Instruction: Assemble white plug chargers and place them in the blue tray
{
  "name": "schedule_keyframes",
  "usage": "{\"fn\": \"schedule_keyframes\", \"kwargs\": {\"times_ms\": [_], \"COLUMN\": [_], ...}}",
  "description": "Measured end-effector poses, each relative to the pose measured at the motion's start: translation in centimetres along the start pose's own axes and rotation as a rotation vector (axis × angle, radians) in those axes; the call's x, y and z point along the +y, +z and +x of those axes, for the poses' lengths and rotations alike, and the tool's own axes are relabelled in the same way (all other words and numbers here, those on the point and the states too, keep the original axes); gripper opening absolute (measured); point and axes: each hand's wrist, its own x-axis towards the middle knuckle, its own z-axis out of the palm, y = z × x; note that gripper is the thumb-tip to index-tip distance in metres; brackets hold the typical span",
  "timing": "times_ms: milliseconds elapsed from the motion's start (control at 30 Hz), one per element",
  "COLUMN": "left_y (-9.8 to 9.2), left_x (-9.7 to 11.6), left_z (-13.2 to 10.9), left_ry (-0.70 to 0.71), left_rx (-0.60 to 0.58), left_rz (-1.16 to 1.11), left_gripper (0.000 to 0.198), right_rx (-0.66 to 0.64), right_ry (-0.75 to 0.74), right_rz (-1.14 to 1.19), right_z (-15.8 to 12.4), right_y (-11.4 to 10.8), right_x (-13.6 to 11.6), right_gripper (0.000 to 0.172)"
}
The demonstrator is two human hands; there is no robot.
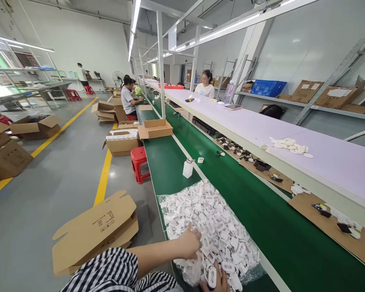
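Note:
A clear plastic bag lies open on the green bench, heaped with several small white plastic parts. My left hand, on a striped-sleeved arm, is pushed into the near side of the heap with its fingers curled round some parts. My right hand shows only partly at the bottom edge. Its fingers are closed on one white oval part at the heap's near end.
A white bottle and a small white piece stand beyond the bag. An open cardboard box and a red stool are on the floor to my left. Cardboard sheets with dark parts lie under the pale shelf. Seated co-workers work further along.

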Motion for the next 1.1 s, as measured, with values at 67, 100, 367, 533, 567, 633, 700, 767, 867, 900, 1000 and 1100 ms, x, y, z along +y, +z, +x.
{"fn": "schedule_keyframes", "kwargs": {"times_ms": [67,100,367,533,567,633,700,767,867,900,1000,1100], "left_y": [1.7,2.5,4.9,4.6,4.5,4.3,3.9,3.1,1.1,0.3,-2.4,-5.0], "left_x": [-1.1,-1.5,-1.4,-0.1,0.4,1.4,2.6,3.5,3.5,3.0,-0.5,-5.9], "left_z": [-0.7,-0.9,-0.8,-0.6,-0.5,-0.4,-0.2,0.2,1.9,3.0,7.8,14.2], "left_ry": [-0.096,-0.128,-0.141,-0.095,-0.081,-0.051,-0.035,-0.023,-0.024,-0.046,-0.190,-0.448], "left_rx": [0.021,0.031,0.125,0.129,0.124,0.096,0.061,0.072,0.225,0.289,0.452,0.567], "left_rz": [-0.064,-0.104,-0.209,-0.167,-0.165,-0.177,-0.215,-0.271,-0.340,-0.354,-0.416,-0.555], "left_gripper": [0.029,0.028,0.028,0.021,0.021,0.024,0.031,0.039,0.039,0.037,0.033,0.031], "right_rx": [-0.005,-0.021,-0.086,-0.071,-0.050,-0.003,0.042,0.082,0.058,0.032,0.028,0.080], "right_ry": [0.033,0.038,0.092,0.244,0.278,0.383,0.499,0.555,0.560,0.566,0.616,0.643], "right_rz": [0.020,0.052,0.315,0.454,0.475,0.541,0.617,0.665,0.657,0.638,0.606,0.628], "right_z": [0.4,0.4,-0.3,-1.5,-1.8,-2.6,-3.4,-4.2,-5.4,-5.7,-6.3,-6.8], "right_y": [-0.5,-1.0,-5.1,-6.9,-7.3,-7.9,-8.5,-9.0,-9.6,-9.6,-9.3,-8.4], "right_x": [-0.5,-0.8,-2.6,-1.0,-0.7,-0.2,0.2,0.5,1.0,1.3,2.4,3.4], "right_gripper": [0.052,0.049,0.030,0.026,0.025,0.025,0.027,0.028,0.027,0.027,0.040,0.055]}}
